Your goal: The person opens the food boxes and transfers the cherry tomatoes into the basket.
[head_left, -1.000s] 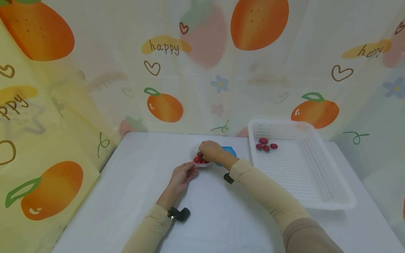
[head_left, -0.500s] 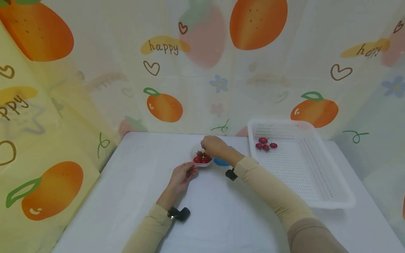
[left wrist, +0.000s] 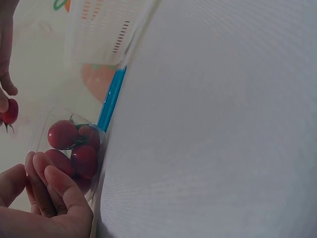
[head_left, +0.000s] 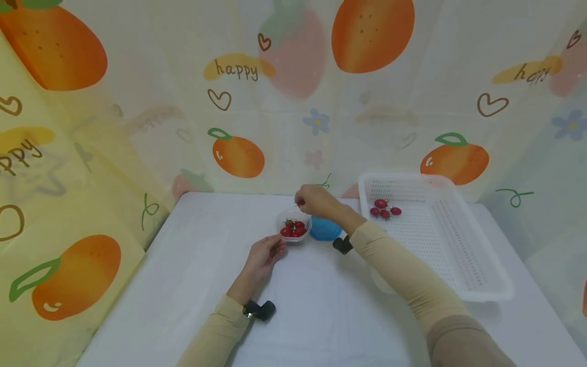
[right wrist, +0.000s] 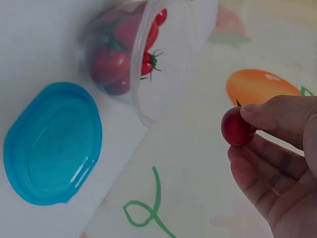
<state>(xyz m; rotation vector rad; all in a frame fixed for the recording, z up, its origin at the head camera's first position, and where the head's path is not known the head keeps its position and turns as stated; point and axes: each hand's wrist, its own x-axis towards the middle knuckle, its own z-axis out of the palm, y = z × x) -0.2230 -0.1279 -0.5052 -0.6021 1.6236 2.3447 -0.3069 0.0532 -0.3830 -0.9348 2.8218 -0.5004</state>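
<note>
A clear plastic container with several cherry tomatoes in it stands on the white table. My left hand pinches its near left rim between thumb and fingers. Above and behind the container, my right hand holds one red cherry tomato between thumb and fingertips, its green stem showing in the right wrist view. The blue lid lies flat beside the container, on its right, partly behind the right wrist in the head view.
To the right stands a large white perforated basket, with several cherry tomatoes in its back left corner. My right forearm crosses in front of the basket's left side. A fruit-printed curtain hangs behind the table.
My right hand has risen out of the container, up and slightly right, with a cherry tomato in its fingers. More of the blue lid shows. The left hand has stayed in place.
</note>
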